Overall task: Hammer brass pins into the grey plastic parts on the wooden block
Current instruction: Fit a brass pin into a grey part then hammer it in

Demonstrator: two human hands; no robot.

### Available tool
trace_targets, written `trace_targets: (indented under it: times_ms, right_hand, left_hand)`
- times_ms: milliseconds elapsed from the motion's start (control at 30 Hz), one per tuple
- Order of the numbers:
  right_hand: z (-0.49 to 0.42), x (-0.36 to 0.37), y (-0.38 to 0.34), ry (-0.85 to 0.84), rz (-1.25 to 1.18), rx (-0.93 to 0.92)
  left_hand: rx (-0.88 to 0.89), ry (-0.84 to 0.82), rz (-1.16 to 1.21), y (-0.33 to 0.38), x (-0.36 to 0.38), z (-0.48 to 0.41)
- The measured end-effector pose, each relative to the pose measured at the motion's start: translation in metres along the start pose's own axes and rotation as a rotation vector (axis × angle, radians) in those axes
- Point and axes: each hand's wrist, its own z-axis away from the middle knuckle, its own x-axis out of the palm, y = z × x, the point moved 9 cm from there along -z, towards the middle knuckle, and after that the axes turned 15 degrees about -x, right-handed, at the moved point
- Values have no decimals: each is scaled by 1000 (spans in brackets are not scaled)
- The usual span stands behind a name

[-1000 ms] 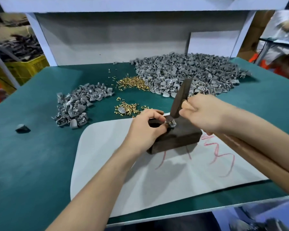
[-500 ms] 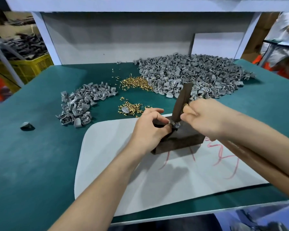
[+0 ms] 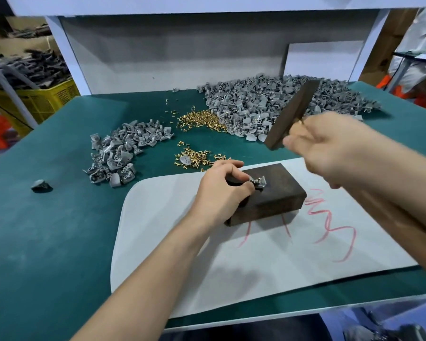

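A small factory workshop is shown, set up for piecework by hand. A surface [image 3: 59,217] covered in a green mat is framed by white posts [image 3: 64,57] and an overhead shelf [image 3: 207,3]. Grey plastic parts are heaped on it in bulk: a large pile [image 3: 268,102] at the back and a smaller pile [image 3: 118,153] to the left, with brass pins [image 3: 202,119] scattered between them. A hammer [image 3: 290,114] is gripped in the right hand [image 3: 330,148] above a wooden block [image 3: 276,190], where one part [image 3: 257,182] is pinched by the left hand [image 3: 221,190]. A yellow crate [image 3: 44,102] (dark parts [image 3: 35,67] are stacked over it) is seen behind.
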Motion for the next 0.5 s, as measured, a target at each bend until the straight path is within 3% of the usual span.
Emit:
trace_targets:
  times_ms: [167,300,433,500]
  right_hand:
    - [4,46,-3,-255,128,-33]
    - [-4,23,-8,-147,157,-76]
    - [2,47,-7,-260,163,-56]
    - [1,39,-6,-197,139,-47]
  left_hand:
    - [30,-6,15,4,-1,2]
    - [13,-8,-5,3,-1,1]
    - [26,-23,-3,4,0,4]
    - [24,-23,-17,4,0,3]
